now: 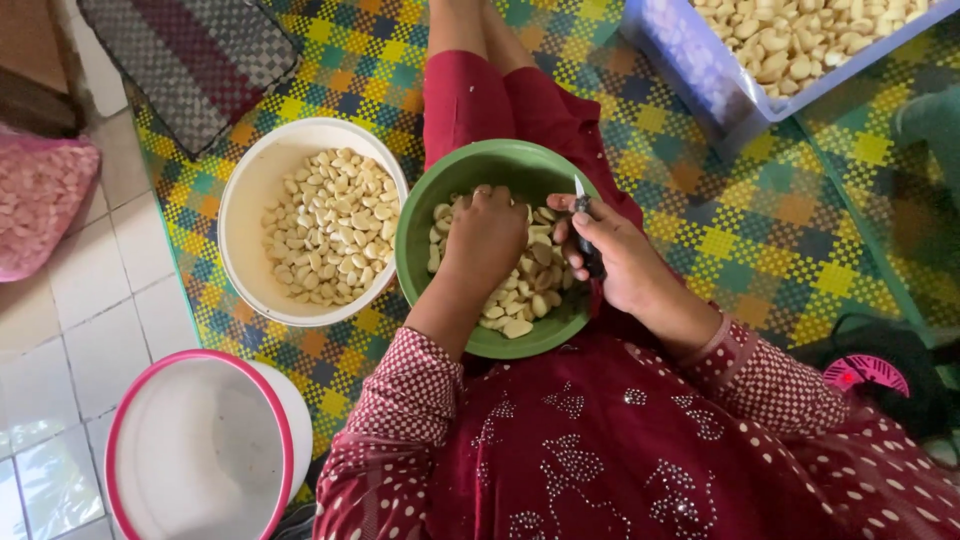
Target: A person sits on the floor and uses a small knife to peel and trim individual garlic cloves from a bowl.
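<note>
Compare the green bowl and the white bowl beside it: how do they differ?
The green bowl sits on the person's lap; the white bowl stands on the checked mat. The left hand reaches into the green bowl, with the right hand holding a small knife over its rim; nothing touches the white bowl. The white bowl looks slightly wider. Both are round and hold peeled garlic cloves.

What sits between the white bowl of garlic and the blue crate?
In the head view, the green bowl of garlic on the person's lap lies between the white bowl and the blue crate.
</note>
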